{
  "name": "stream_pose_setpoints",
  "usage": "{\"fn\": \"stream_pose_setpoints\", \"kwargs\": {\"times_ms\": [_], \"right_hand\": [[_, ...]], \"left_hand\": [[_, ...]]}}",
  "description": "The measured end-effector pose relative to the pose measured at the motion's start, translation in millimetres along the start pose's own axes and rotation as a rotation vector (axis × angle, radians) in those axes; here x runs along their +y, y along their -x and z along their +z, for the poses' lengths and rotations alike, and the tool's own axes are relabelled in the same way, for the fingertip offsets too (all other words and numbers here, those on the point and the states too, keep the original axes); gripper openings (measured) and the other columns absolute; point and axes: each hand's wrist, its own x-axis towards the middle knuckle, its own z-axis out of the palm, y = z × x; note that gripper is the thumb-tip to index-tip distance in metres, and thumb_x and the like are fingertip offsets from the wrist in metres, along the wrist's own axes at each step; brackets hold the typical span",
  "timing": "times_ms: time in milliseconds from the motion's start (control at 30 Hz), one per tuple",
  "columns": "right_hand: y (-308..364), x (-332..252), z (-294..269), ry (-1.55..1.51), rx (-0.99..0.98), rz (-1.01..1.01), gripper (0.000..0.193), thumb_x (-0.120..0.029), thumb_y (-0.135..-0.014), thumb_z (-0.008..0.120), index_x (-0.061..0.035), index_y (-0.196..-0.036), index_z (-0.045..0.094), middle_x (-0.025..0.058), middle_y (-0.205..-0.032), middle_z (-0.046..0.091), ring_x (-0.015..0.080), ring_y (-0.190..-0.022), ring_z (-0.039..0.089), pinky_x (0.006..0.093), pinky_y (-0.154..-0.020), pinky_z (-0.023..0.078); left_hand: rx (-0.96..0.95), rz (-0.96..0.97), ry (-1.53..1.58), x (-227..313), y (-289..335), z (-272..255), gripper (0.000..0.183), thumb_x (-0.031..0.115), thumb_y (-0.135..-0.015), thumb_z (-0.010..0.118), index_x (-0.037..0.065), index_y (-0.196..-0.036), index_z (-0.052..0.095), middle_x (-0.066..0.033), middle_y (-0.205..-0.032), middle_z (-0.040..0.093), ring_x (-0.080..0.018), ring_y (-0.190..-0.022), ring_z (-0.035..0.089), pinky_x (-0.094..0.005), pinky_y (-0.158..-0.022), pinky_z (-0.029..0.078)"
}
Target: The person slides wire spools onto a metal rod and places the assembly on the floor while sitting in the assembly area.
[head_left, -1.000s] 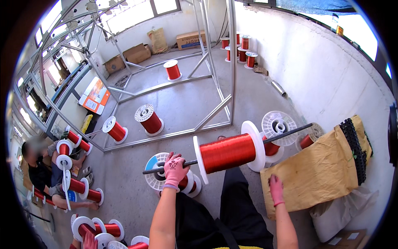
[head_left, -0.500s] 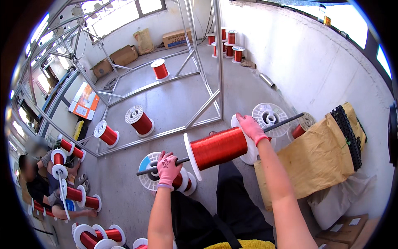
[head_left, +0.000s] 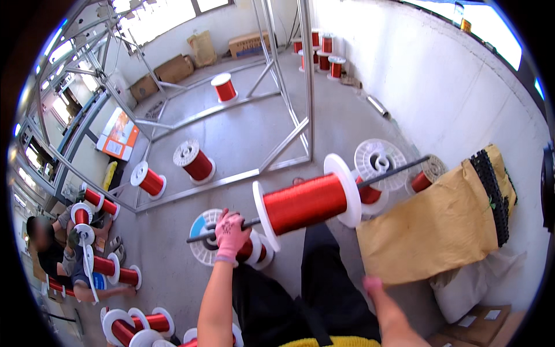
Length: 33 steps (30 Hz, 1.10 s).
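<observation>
A black rod [head_left: 399,170] runs through a large white-flanged spool of red wire [head_left: 303,205] in front of my legs. My left hand [head_left: 231,234], in a pink glove, is closed around the rod just left of the spool's near flange. The rod tilts up toward the right, and I cannot tell what bears its right end. My right hand [head_left: 373,283] is low on the right, apart from the spool, beside the brown paper sacking [head_left: 428,231]; its fingers are blurred and mostly hidden. Below the left hand stands another spool with a white and blue flange [head_left: 202,224].
A metal frame [head_left: 231,178] stands ahead, with spools of red wire [head_left: 196,165] on the floor about it. Another person [head_left: 63,248] sits at the left among several spools. White-flanged spools [head_left: 378,163] stand beyond the rod; cardboard boxes [head_left: 483,324] lie at lower right.
My right hand has let go of the spool's right flange and drawn back down toward me. The left hand still grips the rod, and the spool has stayed nearly in place.
</observation>
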Motion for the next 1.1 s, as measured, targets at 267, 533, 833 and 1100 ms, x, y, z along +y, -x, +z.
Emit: {"fn": "stream_pose_setpoints", "kwargs": {"times_ms": [267, 533, 833, 1100], "right_hand": [[44.6, -17.2, -20.6, -0.473, 0.329, 0.089, 0.052, -0.05, -0.093, 0.036, -0.006, -0.101, 0.063, 0.0205, -0.101, 0.065, 0.0346, -0.1, 0.062, 0.0451, -0.086, 0.047], [48.6, -21.1, -51.4, -0.539, 0.314, 0.142, 0.049, -0.048, -0.092, 0.041, -0.006, -0.101, 0.064, 0.0203, -0.101, 0.065, 0.0371, -0.097, 0.061, 0.0436, -0.084, 0.046], [98.6, -50.9, -289.4, -1.267, 1.086, -0.151, 0.04, -0.039, -0.096, 0.046, -0.0023, -0.103, 0.062, 0.0172, -0.099, 0.065, 0.0357, -0.096, 0.06, 0.04, -0.079, 0.044], [110.0, -141.4, -443.5, -0.583, 0.814, -0.199, 0.055, -0.041, -0.089, 0.051, 0.0032, -0.122, 0.053, 0.0254, -0.116, 0.06, 0.0382, -0.109, 0.058, 0.0421, -0.095, 0.044]], "left_hand": [[-0.017, -0.002, -0.038, 8.0, -5.9, -2.9, 0.024, 0.029, -0.067, 0.071, 0.008, -0.079, 0.07, -0.0088, -0.098, 0.069, -0.0206, -0.109, 0.058, -0.0375, -0.11, 0.03], [-0.035, -0.016, -0.035, 13.3, -5.2, -5.6, 0.025, 0.029, -0.067, 0.071, 0.009, -0.08, 0.071, -0.0089, -0.102, 0.068, -0.0209, -0.112, 0.056, -0.038, -0.11, 0.03], [-0.036, -0.025, -0.034, 8.7, -0.1, -8.8, 0.025, 0.031, -0.068, 0.07, 0.009, -0.081, 0.071, -0.0085, -0.101, 0.069, -0.02, -0.112, 0.056, -0.0373, -0.111, 0.029], [-0.027, -0.017, -0.029, 16.5, -5.1, -12.0, 0.024, 0.032, -0.068, 0.071, 0.01, -0.079, 0.069, -0.0061, -0.1, 0.069, -0.0179, -0.111, 0.057, -0.0364, -0.111, 0.029]]}}
